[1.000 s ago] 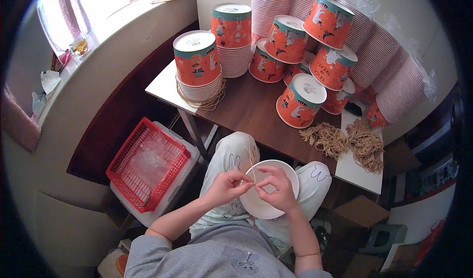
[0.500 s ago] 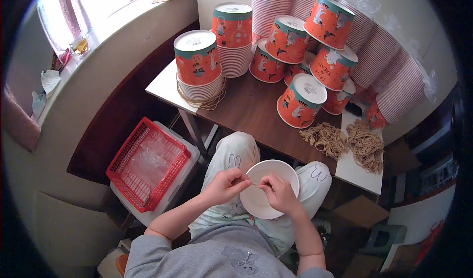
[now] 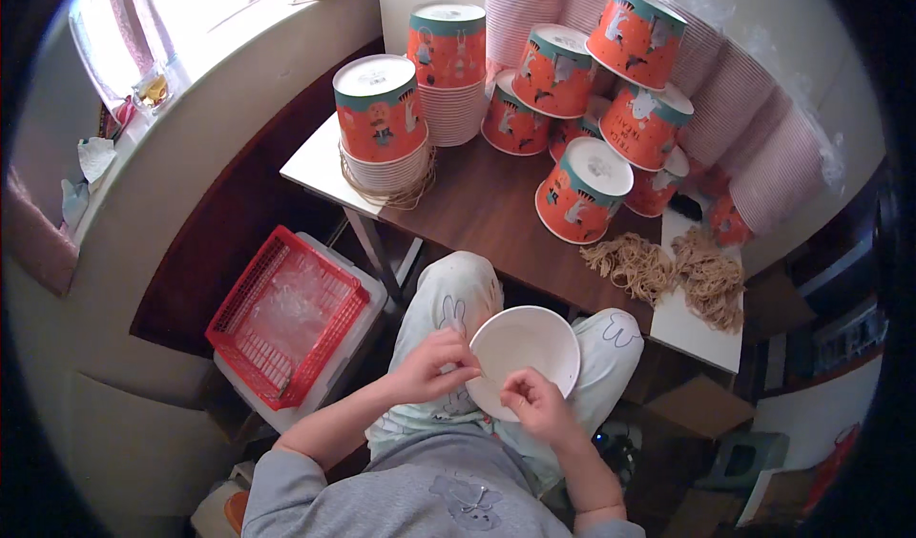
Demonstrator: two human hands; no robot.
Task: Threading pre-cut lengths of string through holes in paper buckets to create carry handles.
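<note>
A white paper bucket (image 3: pixel 534 333) rests in my lap between my knees, its mouth tilted up toward me. My left hand (image 3: pixel 434 366) is at the bucket's left rim, with thumb and forefinger pinched together on a thin tan string that barely shows. Over the bucket's near side, my right hand (image 3: pixel 536 404) has its fingers curled in a pinch; what they hold, if anything, is too small to make out. A gap separates the two hands. The inside of the bucket looks plain white.
Orange and green paper buckets (image 3: pixel 582 190) stand upside down on the brown table (image 3: pixel 477 195), some in stacks. Tan string bundles (image 3: pixel 630 266) lie at its right. Tall nested stacks (image 3: pixel 782 171) line the back. A red basket (image 3: pixel 286 319) with clear plastic sits at the left.
My hands have moved apart: the right one down and slightly right, the left one slightly left. The string between their fingertips no longer shows clearly. The bucket has shifted very slightly.
</note>
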